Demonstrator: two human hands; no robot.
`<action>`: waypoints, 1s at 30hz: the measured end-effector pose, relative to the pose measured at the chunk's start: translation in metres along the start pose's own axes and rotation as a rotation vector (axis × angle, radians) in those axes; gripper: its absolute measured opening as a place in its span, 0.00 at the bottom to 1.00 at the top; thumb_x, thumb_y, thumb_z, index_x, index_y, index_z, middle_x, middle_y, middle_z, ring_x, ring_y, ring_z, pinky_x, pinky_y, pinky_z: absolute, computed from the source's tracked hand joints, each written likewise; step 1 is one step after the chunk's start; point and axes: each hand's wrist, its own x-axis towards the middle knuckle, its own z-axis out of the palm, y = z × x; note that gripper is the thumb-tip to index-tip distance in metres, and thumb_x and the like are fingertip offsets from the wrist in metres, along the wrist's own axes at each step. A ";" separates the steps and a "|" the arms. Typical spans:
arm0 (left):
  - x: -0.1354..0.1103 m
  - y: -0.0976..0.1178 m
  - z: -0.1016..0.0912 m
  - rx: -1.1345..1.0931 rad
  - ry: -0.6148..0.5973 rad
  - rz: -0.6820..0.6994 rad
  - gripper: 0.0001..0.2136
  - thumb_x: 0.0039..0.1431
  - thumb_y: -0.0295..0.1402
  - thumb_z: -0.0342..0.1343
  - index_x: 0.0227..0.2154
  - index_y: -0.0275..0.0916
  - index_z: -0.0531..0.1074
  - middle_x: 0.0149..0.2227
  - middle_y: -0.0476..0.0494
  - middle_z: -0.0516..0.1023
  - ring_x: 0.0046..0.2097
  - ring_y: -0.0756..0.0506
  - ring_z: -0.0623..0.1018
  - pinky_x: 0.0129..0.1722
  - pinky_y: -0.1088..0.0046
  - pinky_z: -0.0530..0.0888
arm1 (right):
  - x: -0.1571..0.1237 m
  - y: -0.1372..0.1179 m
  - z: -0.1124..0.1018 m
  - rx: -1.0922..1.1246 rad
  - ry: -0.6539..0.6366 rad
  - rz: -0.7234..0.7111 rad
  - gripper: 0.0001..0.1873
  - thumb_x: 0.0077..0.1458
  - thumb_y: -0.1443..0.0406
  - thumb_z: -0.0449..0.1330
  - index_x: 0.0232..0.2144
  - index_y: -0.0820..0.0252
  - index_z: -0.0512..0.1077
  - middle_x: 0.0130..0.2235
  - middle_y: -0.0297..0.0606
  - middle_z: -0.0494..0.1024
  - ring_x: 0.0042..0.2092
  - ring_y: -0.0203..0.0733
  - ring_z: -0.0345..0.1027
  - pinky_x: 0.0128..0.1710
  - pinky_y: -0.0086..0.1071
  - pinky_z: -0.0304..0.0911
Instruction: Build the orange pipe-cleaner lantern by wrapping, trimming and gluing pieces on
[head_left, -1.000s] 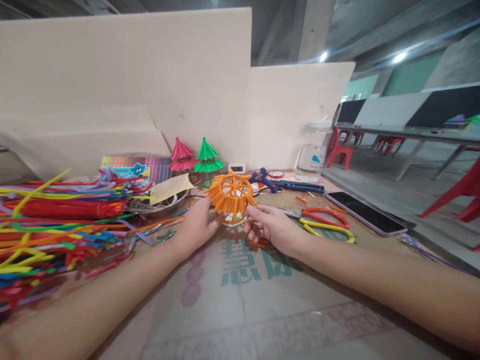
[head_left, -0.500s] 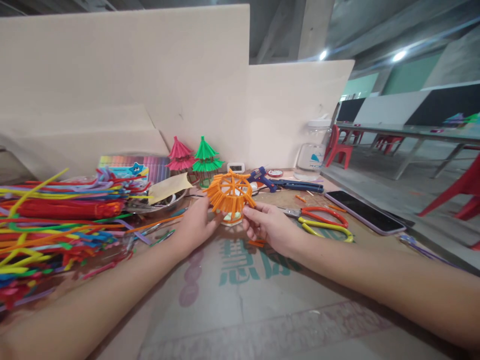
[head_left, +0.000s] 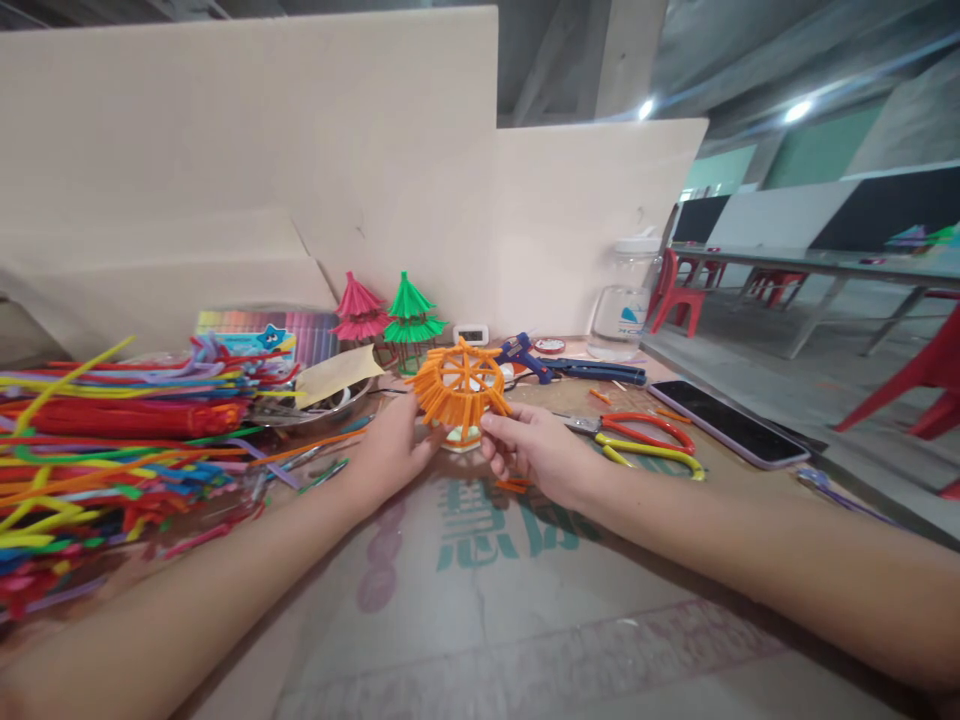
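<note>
An orange roof of pipe-cleaner pieces (head_left: 459, 400), with a spoked ring open at its top, is held up between my hands. My left hand (head_left: 397, 445) grips its left side; the fingertips are partly hidden behind it. On the right, the thumb and fingers of my right hand (head_left: 529, 445) pinch the lower edge of the fringe. A pale round thing (head_left: 463, 436) shows beneath the roof. Behind stand a pink tiered pipe-cleaner roof (head_left: 358, 308) and a green one (head_left: 411, 310), each on a thin frame.
Bundles of coloured pipe cleaners (head_left: 112, 440) cover the left side. To the right lie red-and-yellow-handled pliers (head_left: 652, 440), a phone (head_left: 727, 423) and a blue glue gun (head_left: 525, 355). A clear bottle (head_left: 624, 310) stands near a pale partition (head_left: 420, 170). Cardboard (head_left: 480, 600) covers the table.
My right hand has shifted very slightly left along the edge of the orange roof. My left hand and the roof stay in place.
</note>
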 end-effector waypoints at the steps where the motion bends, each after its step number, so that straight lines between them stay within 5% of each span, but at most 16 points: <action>1: 0.000 0.000 0.000 0.002 -0.002 -0.001 0.18 0.61 0.42 0.49 0.48 0.34 0.67 0.49 0.32 0.75 0.52 0.34 0.75 0.50 0.54 0.73 | 0.000 0.000 0.000 -0.001 0.000 0.006 0.16 0.46 0.56 0.68 0.27 0.61 0.69 0.22 0.29 0.74 0.20 0.29 0.64 0.20 0.24 0.60; 11: 0.001 -0.001 0.001 -0.034 -0.019 -0.017 0.20 0.62 0.43 0.49 0.49 0.34 0.67 0.50 0.31 0.75 0.53 0.34 0.74 0.53 0.52 0.71 | 0.002 -0.001 -0.002 -0.038 -0.016 0.020 0.17 0.47 0.54 0.67 0.28 0.61 0.68 0.22 0.30 0.74 0.20 0.29 0.65 0.20 0.24 0.61; 16: 0.001 -0.001 0.001 -0.056 -0.013 -0.016 0.21 0.62 0.44 0.49 0.51 0.34 0.65 0.52 0.31 0.74 0.55 0.34 0.73 0.55 0.53 0.69 | -0.005 0.000 -0.005 -0.328 -0.022 0.048 0.16 0.52 0.53 0.64 0.29 0.59 0.67 0.23 0.31 0.74 0.20 0.31 0.65 0.21 0.26 0.60; 20: 0.001 -0.003 0.002 -0.073 -0.012 -0.013 0.21 0.62 0.43 0.49 0.52 0.35 0.64 0.53 0.32 0.73 0.56 0.35 0.73 0.55 0.53 0.69 | -0.019 -0.011 -0.003 -0.825 -0.011 -0.292 0.16 0.56 0.57 0.60 0.22 0.60 0.67 0.21 0.30 0.70 0.23 0.31 0.61 0.23 0.26 0.56; 24: 0.000 -0.003 0.001 -0.042 -0.001 0.006 0.20 0.62 0.42 0.49 0.52 0.36 0.65 0.53 0.32 0.74 0.55 0.34 0.73 0.54 0.53 0.71 | -0.023 -0.032 -0.007 -1.082 0.063 -0.667 0.07 0.59 0.62 0.59 0.36 0.60 0.74 0.26 0.31 0.72 0.26 0.32 0.61 0.27 0.28 0.58; 30: 0.000 0.001 0.000 0.000 0.001 0.030 0.19 0.62 0.39 0.49 0.51 0.34 0.66 0.52 0.31 0.74 0.55 0.34 0.73 0.54 0.52 0.71 | -0.013 -0.046 -0.025 -1.336 0.128 -0.826 0.09 0.60 0.64 0.59 0.43 0.59 0.73 0.31 0.34 0.71 0.31 0.36 0.64 0.32 0.30 0.60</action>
